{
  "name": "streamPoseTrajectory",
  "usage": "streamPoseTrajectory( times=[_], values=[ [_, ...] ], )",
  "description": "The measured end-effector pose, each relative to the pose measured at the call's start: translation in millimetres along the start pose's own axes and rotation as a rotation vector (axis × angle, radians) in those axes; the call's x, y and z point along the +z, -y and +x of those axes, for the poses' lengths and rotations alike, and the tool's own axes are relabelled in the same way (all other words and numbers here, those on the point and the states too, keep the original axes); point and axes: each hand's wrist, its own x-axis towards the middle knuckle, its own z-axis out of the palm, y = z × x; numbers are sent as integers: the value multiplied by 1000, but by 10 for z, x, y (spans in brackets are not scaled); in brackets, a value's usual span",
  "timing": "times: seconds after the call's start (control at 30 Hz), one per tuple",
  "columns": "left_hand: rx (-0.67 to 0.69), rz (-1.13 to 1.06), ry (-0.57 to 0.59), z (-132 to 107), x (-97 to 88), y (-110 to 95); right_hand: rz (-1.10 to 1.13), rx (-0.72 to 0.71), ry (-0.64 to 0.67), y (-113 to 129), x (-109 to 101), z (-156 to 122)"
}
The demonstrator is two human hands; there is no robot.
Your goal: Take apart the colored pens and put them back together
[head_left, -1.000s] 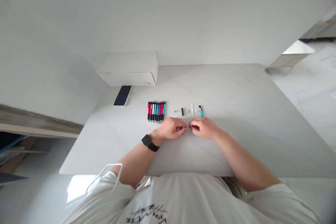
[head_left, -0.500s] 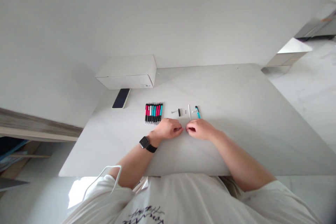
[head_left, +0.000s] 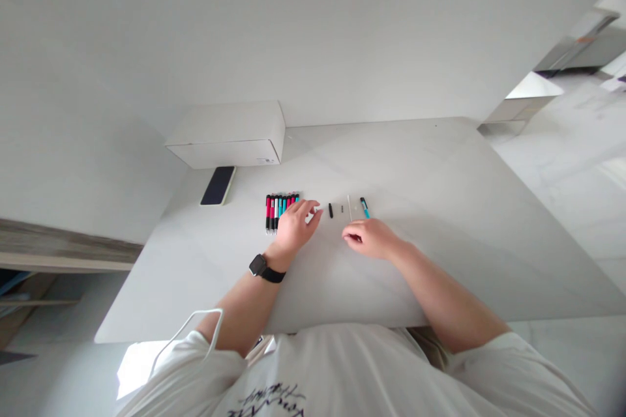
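My left hand (head_left: 296, 225), with a black watch on the wrist, reaches forward with fingers stretched out toward small parts just right of a row of several red, teal and black pens (head_left: 276, 206). It covers the row's right end. My right hand (head_left: 370, 237) rests curled on the white table (head_left: 440, 208); what its pinched fingers hold, if anything, is too small to name. Beyond the hands lie a small black piece (head_left: 330, 210), a tiny grey part (head_left: 342, 209), a thin white tube (head_left: 349, 207) and a teal pen barrel (head_left: 364, 207).
A white cardboard box (head_left: 227, 133) stands at the table's back left against the wall, with a dark phone (head_left: 218, 186) lying in front of it. The table's near edge runs just before my chest. A shelf sits off to the left.
My hands were pinched together at the table's middle; now the left hand has parted from the right and reached forward to the small parts beside the pens. The right hand stayed roughly put.
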Motion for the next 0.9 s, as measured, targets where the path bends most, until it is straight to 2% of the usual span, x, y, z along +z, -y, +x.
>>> streamPoseTrajectory(
  times=[0.1, 0.2, 0.3, 0.4, 0.5, 0.57, 0.63, 0.73, 0.9],
  values=[
    [-22, 143, -37, 49, 47, 102, -48, 62, -112, 14, -107, 84],
    [-35, 228, -5, 67, 114, 149, -125, 109, -158, 6, -221, 243],
    [-27, 239, 28, 68, 146, 154, -208, 141, -109, -31, -269, 480],
    [-30, 209, 28, 72, 124, 145, -291, 109, 8, -88, -218, 751],
    [-31, 138, -20, 83, 73, 125, -330, 64, 111, -143, -119, 965],
    [-29, 71, -65, 89, 41, 98, -333, 28, 131, -164, -69, 1039],
    [-30, 7, -102, 89, 18, 59, -330, 0, 102, -167, -52, 1054],
    [-47, -78, -149, 76, 6, -7, -292, -6, -12, -135, -83, 985],
    [-102, -296, -156, 24, 4, -79, -89, 80, -206, -11, -161, 735]
  ],
)
